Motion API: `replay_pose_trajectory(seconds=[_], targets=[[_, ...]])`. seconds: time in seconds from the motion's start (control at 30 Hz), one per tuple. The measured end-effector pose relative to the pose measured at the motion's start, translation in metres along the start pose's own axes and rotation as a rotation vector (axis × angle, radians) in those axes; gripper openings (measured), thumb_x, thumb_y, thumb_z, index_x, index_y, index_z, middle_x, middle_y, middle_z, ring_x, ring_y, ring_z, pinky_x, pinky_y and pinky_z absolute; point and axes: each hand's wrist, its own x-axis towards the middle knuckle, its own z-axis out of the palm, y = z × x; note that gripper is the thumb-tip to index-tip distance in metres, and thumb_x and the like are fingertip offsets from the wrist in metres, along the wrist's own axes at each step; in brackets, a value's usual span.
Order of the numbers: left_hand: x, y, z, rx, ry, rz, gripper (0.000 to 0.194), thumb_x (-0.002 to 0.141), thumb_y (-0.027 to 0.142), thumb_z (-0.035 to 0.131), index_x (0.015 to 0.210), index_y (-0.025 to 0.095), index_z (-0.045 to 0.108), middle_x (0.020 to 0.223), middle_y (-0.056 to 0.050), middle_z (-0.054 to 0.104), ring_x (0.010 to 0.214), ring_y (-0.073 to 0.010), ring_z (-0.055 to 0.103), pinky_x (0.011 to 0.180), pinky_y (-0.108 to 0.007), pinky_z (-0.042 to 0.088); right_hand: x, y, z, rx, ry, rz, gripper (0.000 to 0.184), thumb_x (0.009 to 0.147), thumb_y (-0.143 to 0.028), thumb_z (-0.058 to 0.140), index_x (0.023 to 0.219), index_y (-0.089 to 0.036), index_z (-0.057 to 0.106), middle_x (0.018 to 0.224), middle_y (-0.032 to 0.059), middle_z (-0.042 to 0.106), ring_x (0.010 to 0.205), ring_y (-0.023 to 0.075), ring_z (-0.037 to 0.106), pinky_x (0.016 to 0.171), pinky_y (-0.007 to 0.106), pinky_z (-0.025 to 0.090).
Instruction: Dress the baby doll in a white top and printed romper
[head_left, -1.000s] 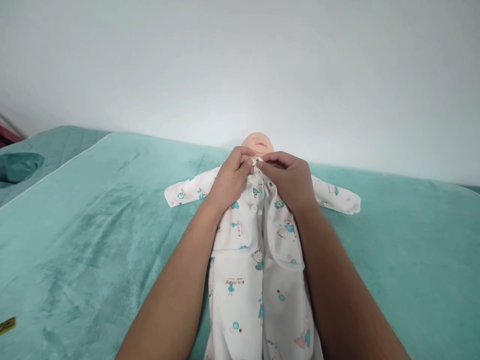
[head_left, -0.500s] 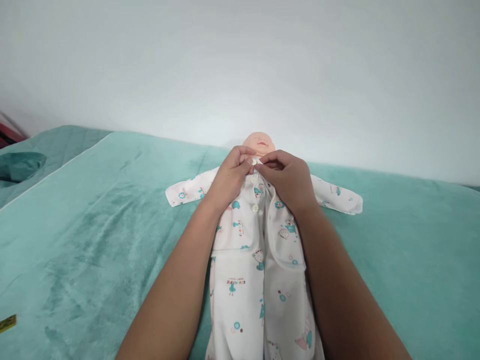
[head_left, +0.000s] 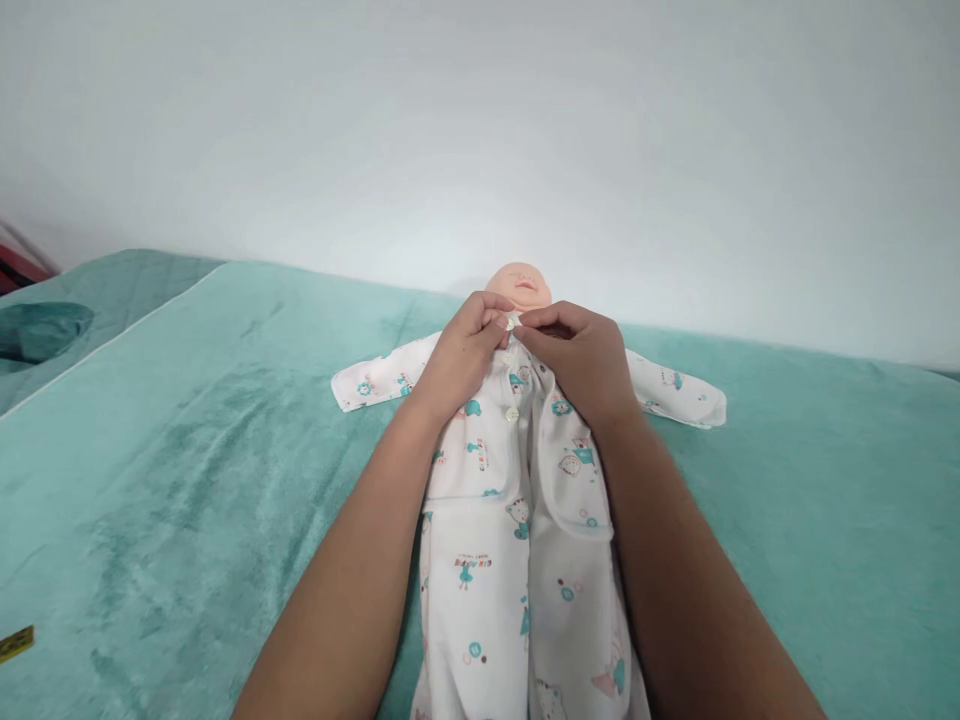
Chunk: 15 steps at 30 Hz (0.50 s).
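A baby doll (head_left: pixel 517 285) lies on its back, dressed in a white printed baby jacket (head_left: pixel 469 440) with sleeves spread to both sides. White printed pants (head_left: pixel 476 600) cover its legs. My left hand (head_left: pixel 472 345) pinches the jacket's collar edge beside the top button (head_left: pixel 511 324). From the other side, my right hand (head_left: pixel 574 350) grips the opposite collar edge with thumb and fingers closed. Lower on the front, another button (head_left: pixel 512 414) sits outside its hole, and the right front panel (head_left: pixel 574 470) hangs apart below. My hands partly hide the collar and the doll's neck.
A teal plush blanket (head_left: pixel 202 480) spreads beneath the doll on both sides. Behind its head rises a pale wall (head_left: pixel 480 130). A small yellow-and-black strip (head_left: pixel 16 644) lies at the left edge, and a red object (head_left: pixel 21 262) shows at far left.
Both hands stay at the collar with only slight finger movement. The top button shows a little more clearly between them now.
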Motion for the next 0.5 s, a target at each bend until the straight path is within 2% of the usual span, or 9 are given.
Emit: replay_pose_trajectory(seconds=[0.2,0.5], targets=[[0.0000,0.0021,0.0005,0.069,0.010,-0.028,0.015,0.090,0.022,0.046,0.100,0.023,0.057,0.072,0.003,0.052,0.063,-0.0103,0.046,0.061,-0.024,0.036,-0.0006,-0.0018,-0.0003,0.023,0.004,0.034,0.007,0.069,-0.024,0.073,0.076,-0.020,0.074,0.084,0.0017,0.075,0.078,0.0175,0.067,0.075,0.032,0.051],[0.0016,0.0016,0.0004,0.080,0.001,-0.021,0.012,0.089,0.020,0.046,0.097,0.021,0.056,0.074,0.003,0.055,0.072,-0.0110,0.053,0.071,-0.024,0.041,-0.0007,-0.0036,-0.0011,0.042,-0.069,0.022,0.008,0.071,-0.020,0.070,0.074,-0.021,0.077,0.087,0.0011,0.076,0.082,0.0177,0.067,0.077,0.031,0.051]])
